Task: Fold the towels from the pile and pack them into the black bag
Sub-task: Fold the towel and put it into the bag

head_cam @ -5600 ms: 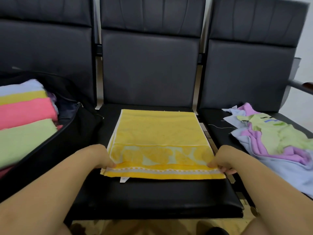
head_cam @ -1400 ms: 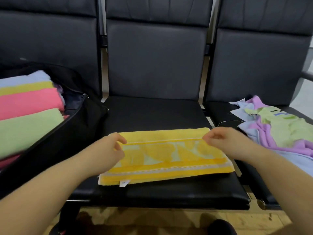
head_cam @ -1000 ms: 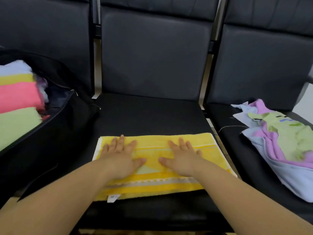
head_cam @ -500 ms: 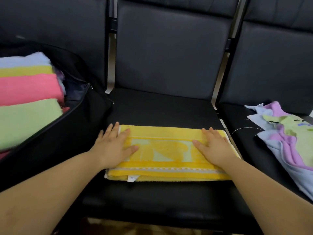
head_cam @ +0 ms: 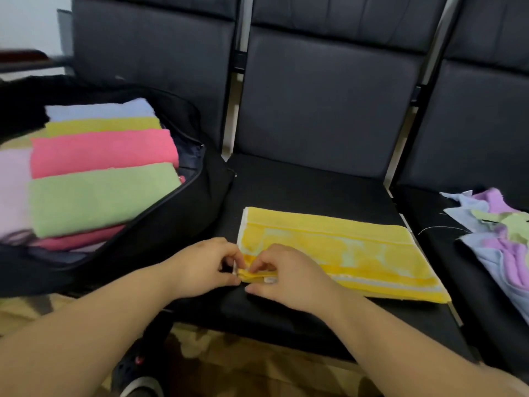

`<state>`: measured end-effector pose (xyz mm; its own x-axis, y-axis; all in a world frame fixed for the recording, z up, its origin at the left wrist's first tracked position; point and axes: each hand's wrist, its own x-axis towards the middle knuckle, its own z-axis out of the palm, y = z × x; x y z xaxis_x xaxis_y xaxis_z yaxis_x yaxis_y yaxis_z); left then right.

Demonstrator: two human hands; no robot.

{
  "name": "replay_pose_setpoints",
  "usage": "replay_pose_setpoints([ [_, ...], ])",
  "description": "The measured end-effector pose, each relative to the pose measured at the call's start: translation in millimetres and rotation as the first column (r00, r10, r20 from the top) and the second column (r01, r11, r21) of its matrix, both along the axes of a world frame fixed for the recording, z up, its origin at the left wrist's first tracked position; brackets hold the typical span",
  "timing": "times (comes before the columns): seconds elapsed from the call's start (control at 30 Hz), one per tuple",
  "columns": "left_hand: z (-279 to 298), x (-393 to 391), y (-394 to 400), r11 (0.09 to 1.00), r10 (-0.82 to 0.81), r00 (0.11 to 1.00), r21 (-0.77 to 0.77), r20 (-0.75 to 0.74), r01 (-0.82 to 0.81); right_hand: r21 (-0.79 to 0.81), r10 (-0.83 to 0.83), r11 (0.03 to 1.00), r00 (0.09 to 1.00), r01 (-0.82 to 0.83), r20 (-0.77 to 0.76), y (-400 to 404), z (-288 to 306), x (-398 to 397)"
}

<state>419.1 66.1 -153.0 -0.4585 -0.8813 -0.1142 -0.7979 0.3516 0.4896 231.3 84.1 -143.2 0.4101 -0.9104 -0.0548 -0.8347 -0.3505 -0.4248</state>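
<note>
Fingertips of the left hand and right hand are pinched on the near-left corner of the yellow towel, laid on the middle seat. A crosswise fold is judged in hand; the corner must be carried rightward before packing into the black bag.

A row of black padded seats is shown against a pale wall, above a mottled floor.

Three seat backs are seen side by side: the left backrest, the middle backrest and the right backrest, with narrow pale gaps between them. The middle seat cushion is shown dark and smooth. A dark armrest is seen blurred at the far left. Below the seat edge, a brown patterned floor is visible, and a dark shoe rests on it.
</note>
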Motion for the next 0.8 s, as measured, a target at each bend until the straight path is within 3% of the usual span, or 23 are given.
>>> replay_pose_setpoints([
  [0.13, -6.6, -5.5, 1.3, 0.992, 0.038, 0.999, -0.118, 0.034, -0.034, -0.038, -0.027, 0.999, 1.000, 0.027, -0.008, -3.9, -3.3, 6.2],
  [0.23, -4.0, -6.5, -3.9, 0.997, 0.015, 0.996, -0.079, 0.093, -0.008, -0.058, -0.033, 0.998, 0.999, 0.032, -0.017, -6.0, -6.0, 6.6],
  [0.43, 22.4, -4.4, -9.8, 0.999, -0.033, 0.999, 0.019, 0.032, 0.032, -0.106, -0.011, 0.994, 0.999, 0.007, -0.037, -7.3, -7.4, 13.7],
  [0.53, 33.8, -1.7, -10.6, 0.998, -0.048, 0.997, 0.033, -0.059, 0.050, 0.044, -0.043, 0.998, 0.992, 0.039, 0.115, -9.7, 0.8, 6.4],
  [0.63, 44.3, 1.7, -10.9, 0.994, -0.037, 0.985, 0.092, -0.168, 0.053, 0.312, -0.172, 0.949, 0.894, 0.038, 0.415, -5.2, 22.1, -9.6],
  [0.7, 47.6, 5.7, -15.6, 0.994, -0.058, 0.997, 0.092, -0.041, 0.061, 0.448, -0.267, 0.894, 0.803, 0.000, 0.533, -1.4, 37.2, -25.2],
  [0.8, 51.5, 11.9, -26.8, 0.998, -0.049, 0.984, 0.055, 0.174, 0.040, 0.515, -0.311, 0.856, 0.757, -0.040, 0.575, 3.9, 58.7, -52.5],
])
